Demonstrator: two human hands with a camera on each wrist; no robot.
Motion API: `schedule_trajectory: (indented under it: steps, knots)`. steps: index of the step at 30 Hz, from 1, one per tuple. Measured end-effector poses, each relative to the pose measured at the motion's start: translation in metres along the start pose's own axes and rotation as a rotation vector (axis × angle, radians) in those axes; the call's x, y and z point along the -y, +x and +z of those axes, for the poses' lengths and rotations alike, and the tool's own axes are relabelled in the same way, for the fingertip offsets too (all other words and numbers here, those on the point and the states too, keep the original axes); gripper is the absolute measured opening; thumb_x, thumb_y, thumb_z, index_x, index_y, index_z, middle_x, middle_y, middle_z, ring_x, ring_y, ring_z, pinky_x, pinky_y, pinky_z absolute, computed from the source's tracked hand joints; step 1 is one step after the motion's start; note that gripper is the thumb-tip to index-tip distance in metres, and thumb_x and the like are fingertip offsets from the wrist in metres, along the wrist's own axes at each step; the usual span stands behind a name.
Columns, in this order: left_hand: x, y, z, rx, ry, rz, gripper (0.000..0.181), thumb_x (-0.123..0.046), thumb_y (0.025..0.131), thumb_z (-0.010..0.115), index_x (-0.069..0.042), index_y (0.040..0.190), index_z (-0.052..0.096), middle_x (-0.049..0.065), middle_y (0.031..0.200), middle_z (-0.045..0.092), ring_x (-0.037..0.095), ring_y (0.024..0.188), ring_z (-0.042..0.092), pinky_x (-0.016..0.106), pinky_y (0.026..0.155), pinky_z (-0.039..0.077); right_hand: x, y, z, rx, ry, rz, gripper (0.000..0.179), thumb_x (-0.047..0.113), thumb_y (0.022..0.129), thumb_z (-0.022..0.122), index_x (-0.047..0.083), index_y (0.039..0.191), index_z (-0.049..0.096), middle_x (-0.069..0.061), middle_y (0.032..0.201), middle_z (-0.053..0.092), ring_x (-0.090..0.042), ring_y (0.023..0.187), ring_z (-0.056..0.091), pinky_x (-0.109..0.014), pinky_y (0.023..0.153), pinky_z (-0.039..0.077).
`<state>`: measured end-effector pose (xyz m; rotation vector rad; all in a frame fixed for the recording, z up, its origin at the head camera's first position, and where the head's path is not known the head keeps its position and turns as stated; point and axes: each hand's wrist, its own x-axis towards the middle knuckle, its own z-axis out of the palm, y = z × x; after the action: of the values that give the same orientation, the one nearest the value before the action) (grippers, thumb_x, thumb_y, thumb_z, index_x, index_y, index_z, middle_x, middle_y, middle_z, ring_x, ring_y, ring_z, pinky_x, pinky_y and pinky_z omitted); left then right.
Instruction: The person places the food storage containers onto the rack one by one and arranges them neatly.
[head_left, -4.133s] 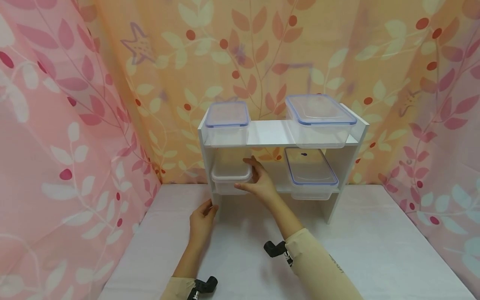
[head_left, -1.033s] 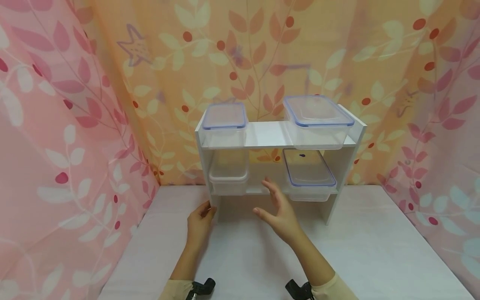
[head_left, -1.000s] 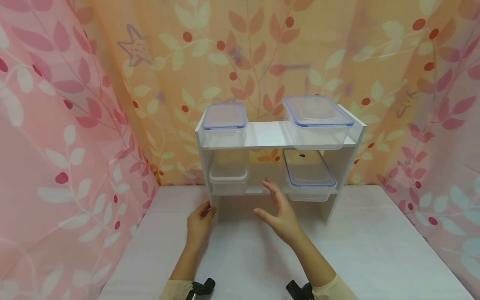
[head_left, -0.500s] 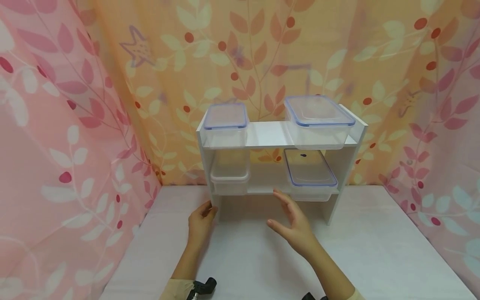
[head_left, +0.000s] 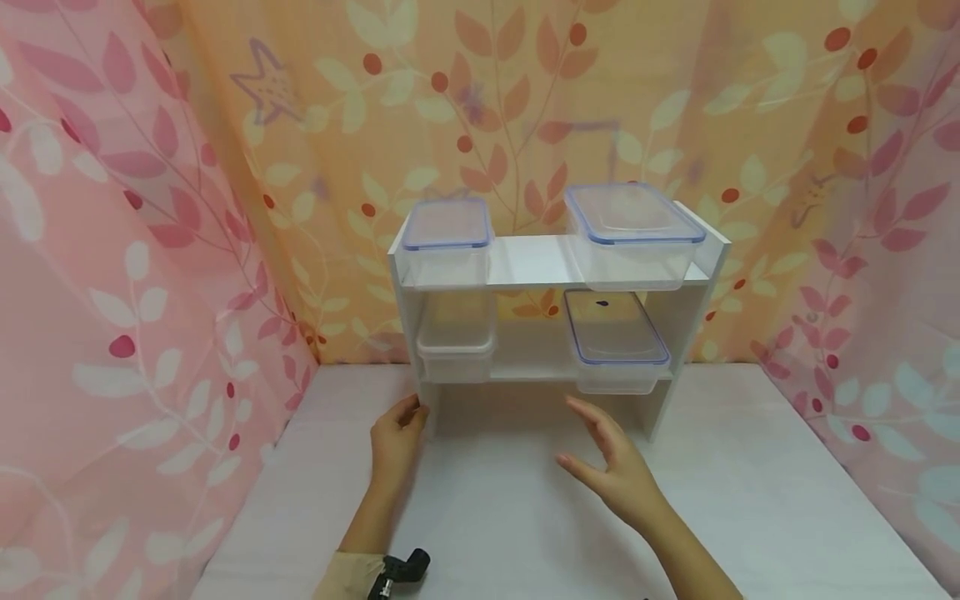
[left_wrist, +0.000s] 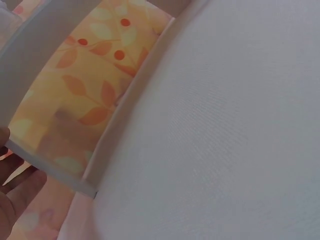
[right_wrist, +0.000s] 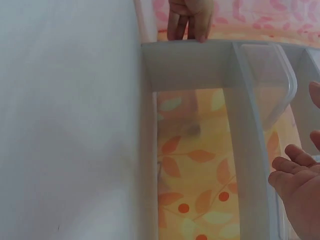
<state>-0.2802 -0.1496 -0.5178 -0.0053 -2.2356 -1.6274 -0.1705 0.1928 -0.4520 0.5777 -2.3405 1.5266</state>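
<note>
A white two-tier shelf [head_left: 528, 260] stands on the covered table. My left hand [head_left: 395, 437] pinches the lower front edge of its left side panel [left_wrist: 55, 172], thumb on one face and fingers on the other. My right hand [head_left: 618, 475] is held in the air in front of the shelf, fingers spread and holding nothing. On the lower tier sit a white-lidded plastic container [head_left: 456, 354] at the left and a dark-blue-rimmed one [head_left: 618, 333] at the right. Blue-rimmed clear containers, a smaller [head_left: 447, 246] and a larger [head_left: 636, 233], occupy the upper tier.
Patterned curtains [head_left: 525, 108] close off the back and both sides. A white cloth [head_left: 495, 517] covers the table under the shelf and hands. A black camera mount [head_left: 405, 568] sits on the left wrist.
My right hand was beside the white-lidded container; it has drawn away toward me and to the right. The left hand keeps its hold on the side panel, and the containers stay put.
</note>
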Motion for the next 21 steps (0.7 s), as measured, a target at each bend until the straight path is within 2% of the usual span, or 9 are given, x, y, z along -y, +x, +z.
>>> schedule_trajectory:
  steps: [4,8,13,16,21]
  knots:
    - [0.000,-0.001,-0.006,0.015,-0.046,-0.004,0.028,-0.020,0.096,0.074,-0.008,0.121,0.075,0.008,0.110,0.078,0.025,0.100,0.074,0.025,0.078,0.060,-0.005,-0.007,-0.009,0.020,-0.051,0.007,0.073,0.022,0.090,0.081,0.027,0.153,0.044,-0.003,0.159,0.044,-0.026,0.149,0.037,-0.009,0.113,0.025]
    - [0.000,0.000,-0.011,0.039,-0.061,0.033,0.024,-0.016,0.096,0.073,-0.007,0.119,0.075,0.012,0.110,0.077,0.029,0.096,0.074,0.023,0.076,0.060,-0.009,-0.013,-0.019,0.030,-0.087,0.028,0.073,0.024,0.092,0.079,0.023,0.155,0.043,-0.002,0.159,0.043,-0.029,0.149,0.036,-0.007,0.112,0.024]
    - [-0.006,0.000,-0.015,0.052,-0.023,0.059,0.021,-0.016,0.096,0.074,-0.009,0.116,0.077,0.010,0.109,0.078,0.024,0.094,0.075,0.023,0.075,0.060,-0.014,-0.020,-0.028,0.025,-0.113,0.054,0.071,0.024,0.092,0.079,0.024,0.154,0.044,-0.001,0.158,0.045,-0.022,0.149,0.036,-0.007,0.111,0.024]
    - [-0.010,-0.002,-0.019,0.056,0.018,0.074,0.021,-0.016,0.095,0.075,-0.011,0.115,0.077,0.006,0.108,0.078,0.020,0.093,0.075,0.021,0.075,0.059,-0.015,-0.023,-0.032,0.022,-0.136,0.039,0.070,0.026,0.092,0.079,0.020,0.153,0.045,-0.004,0.157,0.047,-0.012,0.148,0.036,-0.007,0.111,0.024]
    - [-0.016,-0.006,-0.027,0.084,0.095,0.098,0.022,-0.022,0.096,0.075,-0.015,0.116,0.078,0.000,0.110,0.078,0.016,0.097,0.074,0.024,0.079,0.059,-0.017,-0.025,-0.040,0.017,-0.214,0.018,0.067,0.025,0.092,0.080,0.028,0.151,0.048,0.003,0.153,0.051,-0.004,0.144,0.040,-0.005,0.110,0.025]
